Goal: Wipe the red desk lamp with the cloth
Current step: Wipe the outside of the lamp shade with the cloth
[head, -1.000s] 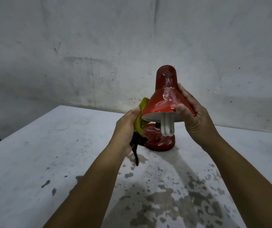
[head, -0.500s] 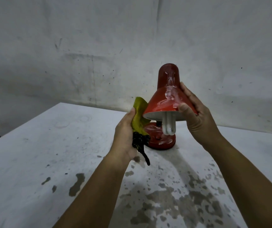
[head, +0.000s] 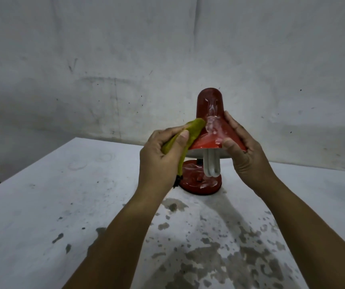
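A glossy red desk lamp [head: 210,105] stands on the white table [head: 42,205], its cone shade facing me and a white coiled bulb [head: 211,165] hanging under it. Its round red base [head: 196,182] rests on the tabletop. My right hand [head: 244,153] grips the shade's right side, thumb on the front. My left hand [head: 161,161] holds a yellow-green cloth [head: 48,130] pressed against the shade's upper left side. A dark end of the cloth hangs below my left palm, mostly hidden.
The white tabletop is worn, with dark patches of chipped paint [head: 219,257] in front of the lamp. A stained grey wall [head: 125,59] stands close behind the table. The table's left edge [head: 21,172] runs diagonally toward me.
My left hand has lifted the cloth from beside the shade's lower rim up onto the upper left of the shade. My right hand keeps its grip on the shade.
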